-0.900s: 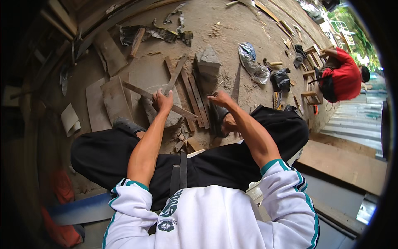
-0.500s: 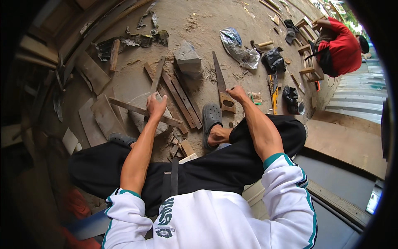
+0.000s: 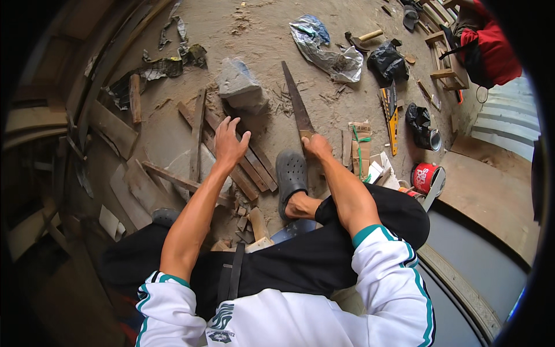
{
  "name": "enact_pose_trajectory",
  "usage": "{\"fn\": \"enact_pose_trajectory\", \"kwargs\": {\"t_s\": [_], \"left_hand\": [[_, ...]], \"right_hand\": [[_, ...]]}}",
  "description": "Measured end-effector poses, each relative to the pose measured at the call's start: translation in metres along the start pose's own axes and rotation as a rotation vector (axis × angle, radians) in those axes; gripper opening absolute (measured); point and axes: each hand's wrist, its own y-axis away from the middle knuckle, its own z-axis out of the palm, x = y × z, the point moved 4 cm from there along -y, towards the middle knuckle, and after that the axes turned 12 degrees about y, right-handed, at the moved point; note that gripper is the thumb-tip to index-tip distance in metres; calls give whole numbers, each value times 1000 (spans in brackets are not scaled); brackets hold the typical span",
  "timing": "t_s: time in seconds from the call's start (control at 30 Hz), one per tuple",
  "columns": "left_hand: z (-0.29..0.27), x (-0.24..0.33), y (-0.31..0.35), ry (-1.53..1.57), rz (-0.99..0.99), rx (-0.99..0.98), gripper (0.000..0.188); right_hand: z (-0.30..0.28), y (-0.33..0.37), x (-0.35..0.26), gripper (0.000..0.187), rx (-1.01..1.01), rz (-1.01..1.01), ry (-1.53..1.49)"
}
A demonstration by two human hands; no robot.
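Note:
A handsaw [image 3: 296,101] with a dark, worn blade lies on the ground ahead of me, its tip pointing away. My right hand [image 3: 316,146] is closed around its wooden handle, mostly covering it. My left hand [image 3: 229,143] is open, fingers spread, above several wooden strips [image 3: 248,170], and nothing shows in it. Near it, a thin strip [image 3: 173,176] lies crosswise by an upright-looking narrow strip [image 3: 198,136]. A grey clog [image 3: 292,179] on my foot sits between the strips and the saw.
A grey stone block [image 3: 240,84] stands beyond the strips. To the right lie a hammer [image 3: 367,37], a black plastic bag [image 3: 387,61], a yellow-and-black saw [image 3: 391,121] and a red can [image 3: 426,176]. A person in red [image 3: 494,46] is at the far right beside a wooden frame [image 3: 444,63].
My right hand has come down onto the saw handle. My left hand has lifted off the crosswise strip and opened. The whole view has shifted slightly.

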Motion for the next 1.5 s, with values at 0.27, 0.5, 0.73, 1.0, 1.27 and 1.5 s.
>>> {"fn": "enact_pose_trajectory", "kwargs": {"t_s": [0.27, 0.5, 0.73, 1.0, 1.27, 1.5], "left_hand": [[41, 30, -76, -235, 451, -26, 43], [37, 27, -67, -112, 411, 30, 37], [-39, -47, 33, -5, 29, 401, 28], [-130, -164, 178, 143, -596, 778, 31], [-111, -183, 220, 311, -631, 740, 34], [-84, -171, 195, 372, -684, 722, 37]], "right_hand": [[-72, -99, 35, 42, 362, -113, -182], [-49, -81, -73, 25, 378, -645, -85], [-4, -83, -114, 28, 634, -888, 182], [-13, -62, -136, 10, 541, -821, 197], [-12, -80, -116, 22, 439, -638, -16], [-18, -74, -132, 20, 623, -842, 241]]}}
